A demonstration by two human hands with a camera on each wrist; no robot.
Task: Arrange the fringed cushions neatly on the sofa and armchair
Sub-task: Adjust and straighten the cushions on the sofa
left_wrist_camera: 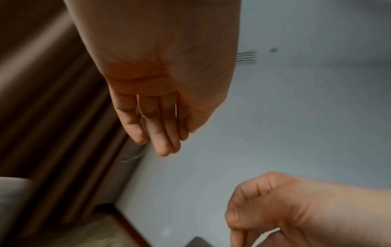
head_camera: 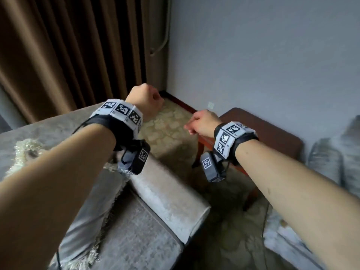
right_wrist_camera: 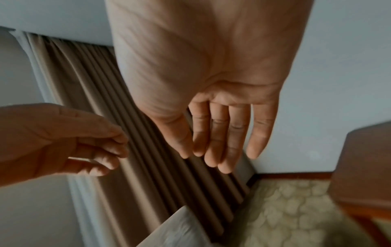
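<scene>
A grey cushion (head_camera: 83,221) with a cream fringe lies on the grey armchair (head_camera: 167,195) at the left, partly hidden under my left forearm. More cream fringe (head_camera: 27,151) shows further back on the chair. My left hand (head_camera: 148,98) hangs in the air above the armchair's far corner, fingers relaxed and holding nothing (left_wrist_camera: 160,130). My right hand (head_camera: 202,122) hovers over the near edge of the side table, also empty, its fingers loose and nearly straight (right_wrist_camera: 222,142). Grey sofa cushions (head_camera: 329,158) at the right edge are blurred.
A dark wooden side table (head_camera: 259,129) stands in the corner between the armchair and the sofa (head_camera: 282,236). Brown curtains (head_camera: 68,55) hang behind the armchair. Patterned beige carpet (head_camera: 167,129) covers the floor below the grey wall.
</scene>
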